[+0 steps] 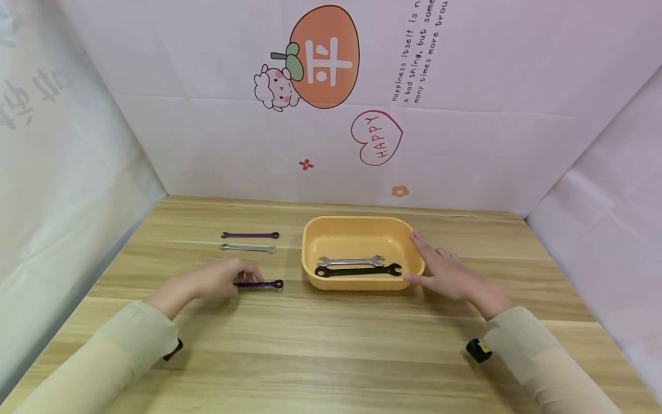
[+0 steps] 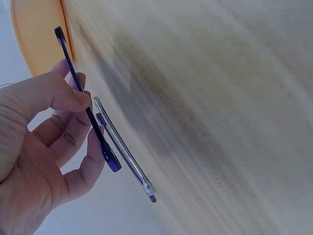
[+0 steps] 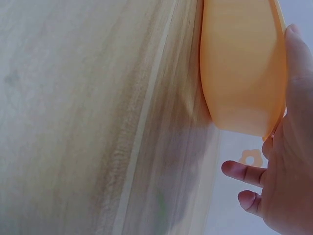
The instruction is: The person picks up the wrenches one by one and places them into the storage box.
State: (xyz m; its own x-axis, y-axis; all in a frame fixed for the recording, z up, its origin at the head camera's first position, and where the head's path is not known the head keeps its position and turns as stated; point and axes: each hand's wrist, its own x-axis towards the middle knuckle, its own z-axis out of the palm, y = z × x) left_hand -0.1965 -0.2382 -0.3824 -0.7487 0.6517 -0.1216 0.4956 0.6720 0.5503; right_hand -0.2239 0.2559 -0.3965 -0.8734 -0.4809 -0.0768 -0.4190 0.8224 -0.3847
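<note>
Between thumb and fingers, my left hand (image 1: 222,279) pinches a dark purple combination wrench (image 1: 268,284), its ring end pointing right towards the basin. The left wrist view shows this wrench (image 2: 100,137) tilted and lifted off the table. Behind that hand lie a silver wrench (image 1: 249,248) and another purple wrench (image 1: 250,235), roughly parallel. My right hand (image 1: 449,273) touches the right end of a yellow plastic basin (image 1: 336,283), thumb at the front rim and fingers stretched along the far side. Inside the basin are a silver open-end wrench (image 1: 351,261) and a black wrench (image 1: 359,271).
The wood-grain table (image 1: 320,351) meets a white printed cloth (image 1: 233,149) at the back, and cloth also hangs at both sides. A black device (image 1: 478,350) is at the right wrist, another (image 1: 173,349) at the left.
</note>
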